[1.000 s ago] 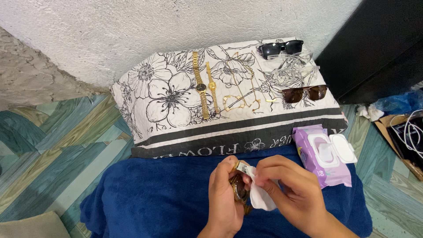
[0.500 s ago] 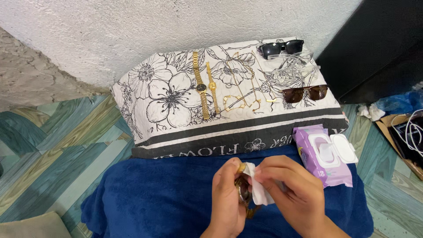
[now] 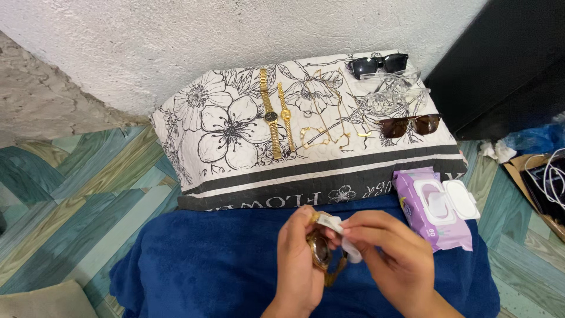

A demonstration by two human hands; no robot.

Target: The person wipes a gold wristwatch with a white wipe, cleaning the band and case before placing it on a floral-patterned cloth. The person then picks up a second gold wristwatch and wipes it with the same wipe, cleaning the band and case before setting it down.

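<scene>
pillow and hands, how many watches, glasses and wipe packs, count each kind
gold watches: 3, two on the pillow, one in the left hand
glasses: 3, black, clear, brown
wipe packs: 1, purple
total: 7

Home room, floral pillow (image 3: 235, 135), blue blanket (image 3: 206, 259), patterned floor (image 3: 70, 188), plaster wall (image 3: 176, 35)

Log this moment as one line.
left hand: holds gold watch | right hand: presses white wipe on it | wipes pack: open

White wipe (image 3: 347, 238) now bunched smaller under the right hand (image 3: 391, 259) — more of the gold watch (image 3: 322, 254) face showing, strap dangling lower
</scene>
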